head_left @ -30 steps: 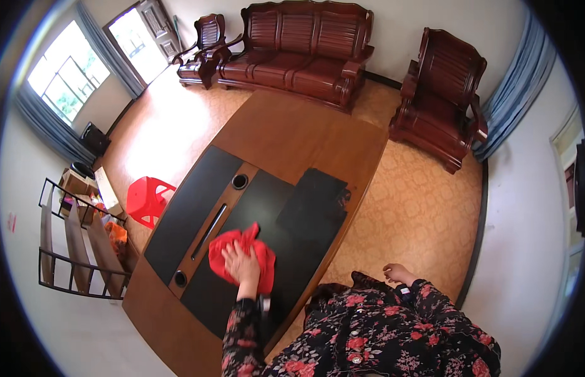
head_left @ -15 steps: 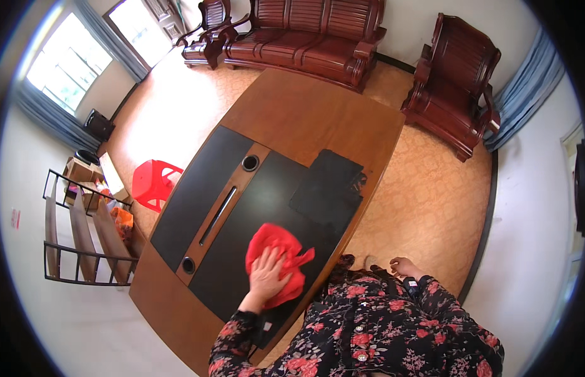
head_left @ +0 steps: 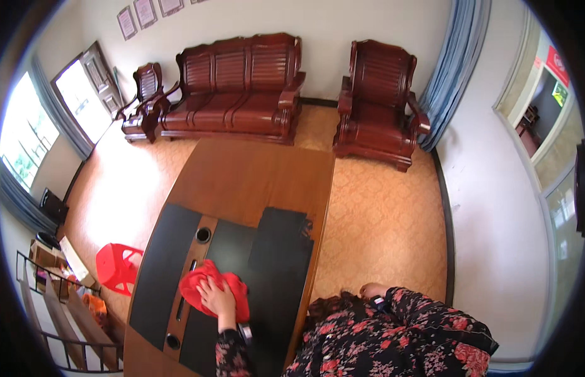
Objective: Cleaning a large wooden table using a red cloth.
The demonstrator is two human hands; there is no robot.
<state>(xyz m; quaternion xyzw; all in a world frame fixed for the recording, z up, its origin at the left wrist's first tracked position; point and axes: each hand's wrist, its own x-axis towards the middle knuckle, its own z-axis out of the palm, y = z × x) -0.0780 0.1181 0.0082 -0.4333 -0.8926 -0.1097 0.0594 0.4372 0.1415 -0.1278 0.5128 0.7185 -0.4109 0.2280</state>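
My left hand (head_left: pixel 217 298) lies with spread fingers on a bunched red cloth (head_left: pixel 236 292), pressing it to the table. The cloth rests on the black inlaid panel of the wooden table (head_left: pixel 255 173) and reaches over the slotted wooden strip (head_left: pixel 191 276). Beyond the hand, toward the table's right edge, lies a dark flat mat-like piece (head_left: pixel 277 242) with a ragged corner. At my side, off the table's right edge, hangs my right hand (head_left: pixel 373 290), fingers loosely bent and partly seen, with nothing visible in it.
A red plastic stool (head_left: pixel 116 267) stands left of the table. Nearer on the left is a metal-framed rack (head_left: pixel 69 314) beside boxes (head_left: pixel 47 261). A wooden sofa (head_left: pixel 233 94) and an armchair (head_left: pixel 380 113) stand beyond the far end. A wall (head_left: pixel 487 251) runs along the right.
My left hand has slid the red cloth leftward across the panel, onto the slotted strip. The view has turned and tilted up, showing more of the far wall. My right hand stays at my side.
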